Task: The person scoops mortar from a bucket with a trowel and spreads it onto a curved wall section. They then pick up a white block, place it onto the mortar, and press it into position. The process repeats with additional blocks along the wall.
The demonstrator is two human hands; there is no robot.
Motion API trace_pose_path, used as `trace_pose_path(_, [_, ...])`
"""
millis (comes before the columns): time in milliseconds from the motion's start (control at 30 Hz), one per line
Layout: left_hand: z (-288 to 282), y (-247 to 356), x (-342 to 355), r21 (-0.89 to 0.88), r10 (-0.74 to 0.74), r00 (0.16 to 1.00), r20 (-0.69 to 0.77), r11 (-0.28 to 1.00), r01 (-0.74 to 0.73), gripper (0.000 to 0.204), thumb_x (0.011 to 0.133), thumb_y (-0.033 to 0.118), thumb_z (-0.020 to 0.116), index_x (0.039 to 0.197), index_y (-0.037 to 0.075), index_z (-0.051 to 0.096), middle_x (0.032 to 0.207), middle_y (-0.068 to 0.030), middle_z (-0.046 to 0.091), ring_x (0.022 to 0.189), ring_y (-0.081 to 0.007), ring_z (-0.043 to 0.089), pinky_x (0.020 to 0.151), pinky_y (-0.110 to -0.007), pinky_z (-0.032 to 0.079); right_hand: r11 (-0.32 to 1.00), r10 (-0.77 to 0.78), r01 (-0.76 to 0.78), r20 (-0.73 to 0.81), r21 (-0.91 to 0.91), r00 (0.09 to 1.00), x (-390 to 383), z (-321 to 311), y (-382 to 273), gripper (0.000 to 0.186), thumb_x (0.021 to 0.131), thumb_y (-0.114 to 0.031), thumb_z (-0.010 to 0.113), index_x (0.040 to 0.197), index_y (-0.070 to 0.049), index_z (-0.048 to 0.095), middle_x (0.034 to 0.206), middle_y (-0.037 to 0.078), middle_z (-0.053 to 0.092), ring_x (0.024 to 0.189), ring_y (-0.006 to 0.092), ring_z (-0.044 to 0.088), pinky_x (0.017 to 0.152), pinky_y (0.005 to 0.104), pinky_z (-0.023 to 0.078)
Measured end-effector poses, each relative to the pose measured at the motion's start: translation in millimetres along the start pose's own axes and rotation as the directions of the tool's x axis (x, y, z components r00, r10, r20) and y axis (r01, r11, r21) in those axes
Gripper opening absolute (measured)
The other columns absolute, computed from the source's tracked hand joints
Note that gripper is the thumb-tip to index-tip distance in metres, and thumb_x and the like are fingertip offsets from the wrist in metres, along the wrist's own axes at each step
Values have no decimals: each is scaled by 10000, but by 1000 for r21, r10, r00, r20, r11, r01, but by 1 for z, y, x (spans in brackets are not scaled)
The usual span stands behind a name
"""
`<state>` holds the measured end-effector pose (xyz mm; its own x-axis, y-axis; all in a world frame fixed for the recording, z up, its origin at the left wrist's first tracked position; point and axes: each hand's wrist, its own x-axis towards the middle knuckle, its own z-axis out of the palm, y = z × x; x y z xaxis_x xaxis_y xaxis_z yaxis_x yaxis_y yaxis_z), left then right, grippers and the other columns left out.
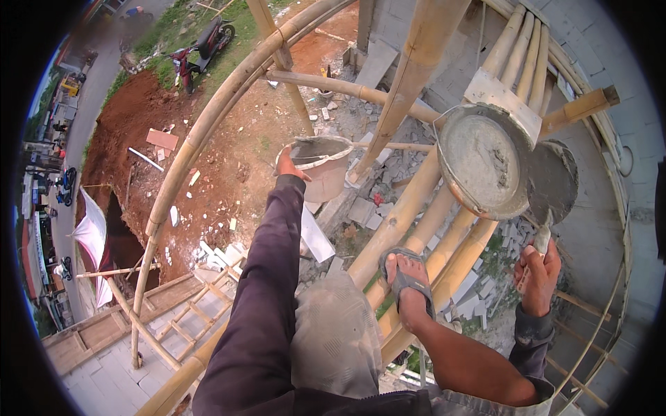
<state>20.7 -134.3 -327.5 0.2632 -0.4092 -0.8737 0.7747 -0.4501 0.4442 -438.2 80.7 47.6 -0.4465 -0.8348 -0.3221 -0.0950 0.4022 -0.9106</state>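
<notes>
1. Trowel [553, 182], its grey-coated blade just beside the basin's [463, 199] right edge; the right hand's [540, 274] grip wraps its handle.
2. The basin sits over bamboo poles [397, 220], holding grey mortar [485, 156].
3. The left hand's [291, 166] grip holds a pail [327, 182] by its rim.
4. A sandalled foot [412, 269] rests on the poles.

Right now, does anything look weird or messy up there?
Yes, one thing: the sandalled foot rests on round bamboo poles, with broken blocks down below, which might be shaky footing. The trowel is thick with grey mortar, but that's no surprise.
</notes>
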Motion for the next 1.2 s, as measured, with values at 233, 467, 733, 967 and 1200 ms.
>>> trace_pose_path(233, [109, 62, -207, 201, 319, 707, 631, 813, -547, 411, 924, 163, 577, 1300, 7, 515, 1333, -128, 483, 1218, -313, 508, 897, -475, 521, 999, -43, 42, 11, 13, 999, -3, 1, 2, 167, 907, -155, 558, 1005, -23, 529, 657, 4, 498, 476, 75, 458, 411, 231, 367])
trace_pose_path(467, [113, 60, -472, -192, -68, -188, 980, -581, -791, 324, 866, 107, 575, 1172, 24, 641, 1146, -127, 673, 1075, -276, 639, 939, -384, 478, 999, -36, 36, -27, -5, 999, 3, 3, 3, 198, 928, -196, 554, 1006, -14, 547, 670, 16, 521, 445, 65, 430, 393, 229, 340])
trace_pose_path(733, [123, -2, -557, -661, -516, -418, 747, -518, -542, 277, 870, 154, 594, 1094, -3, 640, 1034, -166, 672, 980, -322, 651, 867, -415, 495, 871, -328, 324, 54, -368, 943, 34, -12, 12, 338, 922, -272, 598, 1076, 29, 604, 815, 97, 638, 699, 181, 594, 645, 318, 472])
trace_pose_path(967, [125, -26, -567, -742, -582, -475, 660, -402, -537, 270, 874, 194, 611, 1026, -26, 639, 936, -200, 672, 898, -362, 661, 803, -443, 509, 634, -259, 128, -54, -763, 964, 53, -20, 7, 335, 920, -300, 616, 1000, 25, 621, 772, 63, 629, 637, 138, 543, 594, 304, 448])
trace_pose_path(1200, [137, -40, -523, -451, -273, -368, 889, -377, -809, 296, 877, 235, 627, 958, -49, 639, 837, -234, 671, 815, -402, 672, 740, -471, 523, 335, -455, 417, 243, -845, 857, 91, -24, -20, 294, 895, -248, 622, 1049, 1, 591, 880, 186, 675, 807, 348, 626, 724, 449, 483])
